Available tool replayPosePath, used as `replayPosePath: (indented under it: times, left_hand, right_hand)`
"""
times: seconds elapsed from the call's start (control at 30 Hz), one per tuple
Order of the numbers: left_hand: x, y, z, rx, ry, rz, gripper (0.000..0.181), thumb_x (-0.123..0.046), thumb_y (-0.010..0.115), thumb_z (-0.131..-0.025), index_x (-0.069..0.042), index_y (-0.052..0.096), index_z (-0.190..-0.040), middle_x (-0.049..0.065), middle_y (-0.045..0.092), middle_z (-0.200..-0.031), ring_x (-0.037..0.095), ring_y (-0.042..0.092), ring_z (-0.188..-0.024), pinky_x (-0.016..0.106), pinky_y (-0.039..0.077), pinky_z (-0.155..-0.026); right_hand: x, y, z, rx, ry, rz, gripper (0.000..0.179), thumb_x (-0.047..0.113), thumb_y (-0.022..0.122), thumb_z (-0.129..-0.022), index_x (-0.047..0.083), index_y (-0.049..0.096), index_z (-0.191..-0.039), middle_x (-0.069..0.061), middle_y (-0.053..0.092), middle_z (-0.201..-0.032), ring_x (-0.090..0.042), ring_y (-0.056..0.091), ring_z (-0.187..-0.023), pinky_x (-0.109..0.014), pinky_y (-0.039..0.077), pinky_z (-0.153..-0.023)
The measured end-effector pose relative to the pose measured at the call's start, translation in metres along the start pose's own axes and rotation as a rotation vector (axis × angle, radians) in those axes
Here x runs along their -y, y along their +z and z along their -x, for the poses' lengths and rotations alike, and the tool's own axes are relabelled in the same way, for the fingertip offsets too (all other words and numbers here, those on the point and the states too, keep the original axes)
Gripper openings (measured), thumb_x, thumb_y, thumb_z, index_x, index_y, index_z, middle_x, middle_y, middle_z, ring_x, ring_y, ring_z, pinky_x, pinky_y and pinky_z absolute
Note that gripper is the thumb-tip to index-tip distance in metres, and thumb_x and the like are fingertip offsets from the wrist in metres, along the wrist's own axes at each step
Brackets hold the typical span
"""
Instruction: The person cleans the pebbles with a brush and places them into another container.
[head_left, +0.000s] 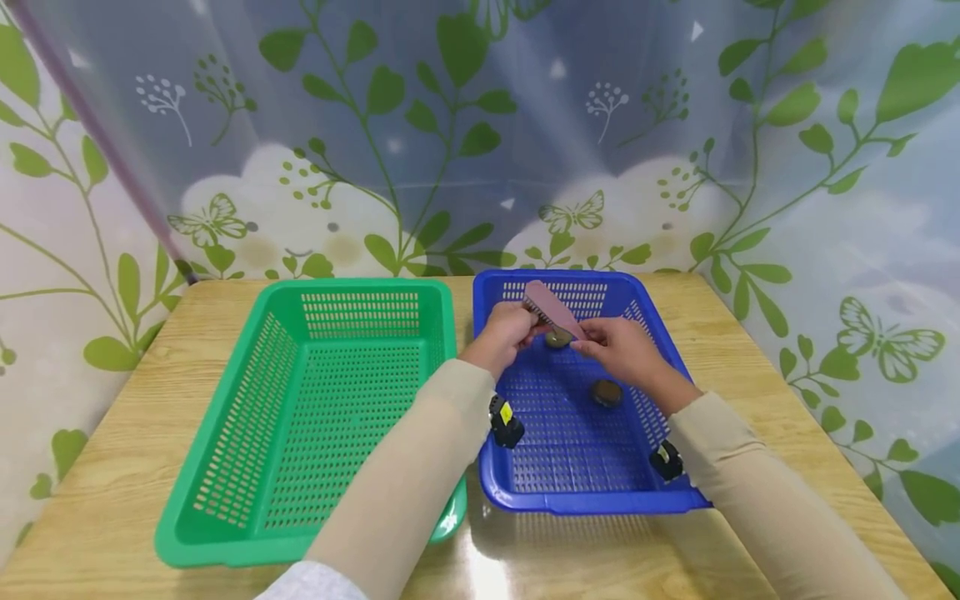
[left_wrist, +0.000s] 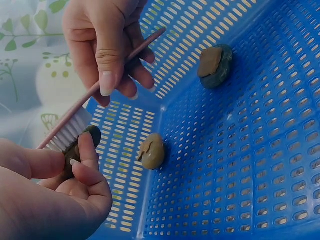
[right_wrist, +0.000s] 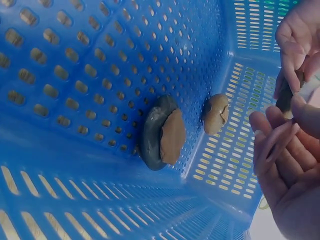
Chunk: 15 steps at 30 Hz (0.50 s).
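Over the far end of the blue basket (head_left: 592,502), my left hand (head_left: 508,329) pinches a dark stone (left_wrist: 93,133) between thumb and fingers. My right hand (head_left: 621,348) grips the handle of a pink brush (head_left: 551,307). In the left wrist view its white bristles (left_wrist: 70,131) touch the stone. Below, on the basket floor, lie two more stones: a tan one (left_wrist: 155,154) and a dark grey one (right_wrist: 152,132). Each carries a brown patch, like dried mud or clay. Fingers cover much of the held stone.
To the left stands a green basket (head_left: 217,553) with slotted walls, nothing visible inside. Both baskets rest on a wooden table (head_left: 161,379). A patterned curtain (head_left: 450,125) hangs behind the table and along its sides.
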<state>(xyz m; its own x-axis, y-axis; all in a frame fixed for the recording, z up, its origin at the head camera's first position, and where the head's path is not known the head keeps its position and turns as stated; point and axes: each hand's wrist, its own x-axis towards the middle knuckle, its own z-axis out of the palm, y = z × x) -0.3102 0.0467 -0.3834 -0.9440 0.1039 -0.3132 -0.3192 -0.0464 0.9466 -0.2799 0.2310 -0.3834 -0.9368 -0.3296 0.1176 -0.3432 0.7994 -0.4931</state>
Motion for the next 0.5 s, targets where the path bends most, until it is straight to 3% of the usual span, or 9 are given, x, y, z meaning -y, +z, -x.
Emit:
replayPosePath:
  times: [0.2, 0.33, 0.43, 0.5]
  left_hand:
    - [-0.0006, -0.0003, -0.0003, 0.015, -0.005, -0.010, 0.023, 0.000, 0.047, -0.098, 0.004, 0.066, -0.111, 0.004, 0.062, -0.076, 0.009, 0.043, -0.054, 0.018, 0.036, -0.051]
    - [-0.0005, 0.0004, -0.0011, 0.025, -0.008, -0.001, 0.028, 0.000, 0.047, -0.098, 0.003, 0.065, -0.118, 0.014, 0.071, -0.091, 0.008, 0.045, -0.054, 0.017, 0.035, -0.050]
    - [-0.0006, 0.0004, -0.0024, 0.037, -0.012, 0.008, 0.032, 0.001, 0.045, -0.098, 0.002, 0.062, -0.125, 0.018, 0.071, -0.104, 0.007, 0.048, -0.054, 0.016, 0.034, -0.049]
    - [-0.0007, 0.0000, -0.0034, 0.032, -0.023, 0.025, 0.035, 0.003, 0.044, -0.097, 0.002, 0.060, -0.129, 0.017, 0.072, -0.100, 0.006, 0.050, -0.053, 0.016, 0.034, -0.048]
  right_hand:
    - [-0.0003, -0.0014, -0.0002, -0.021, 0.048, 0.000, 0.026, 0.016, 0.066, -0.093, -0.002, 0.070, -0.112, -0.013, 0.073, -0.094, -0.018, 0.060, -0.071, -0.034, 0.046, -0.062]
    - [-0.0002, -0.0017, 0.0003, -0.062, 0.062, 0.041, 0.025, 0.017, 0.067, -0.093, -0.002, 0.071, -0.109, -0.013, 0.073, -0.094, -0.018, 0.059, -0.071, -0.035, 0.046, -0.064]
    - [0.0008, -0.0022, 0.0008, -0.079, 0.079, 0.056, 0.025, 0.017, 0.066, -0.094, -0.002, 0.070, -0.109, -0.014, 0.073, -0.093, -0.020, 0.056, -0.068, -0.035, 0.044, -0.063]
    - [0.0013, -0.0029, 0.0010, -0.109, 0.107, 0.058, 0.026, 0.018, 0.065, -0.094, -0.003, 0.070, -0.110, -0.015, 0.072, -0.094, -0.021, 0.057, -0.070, -0.036, 0.045, -0.064]
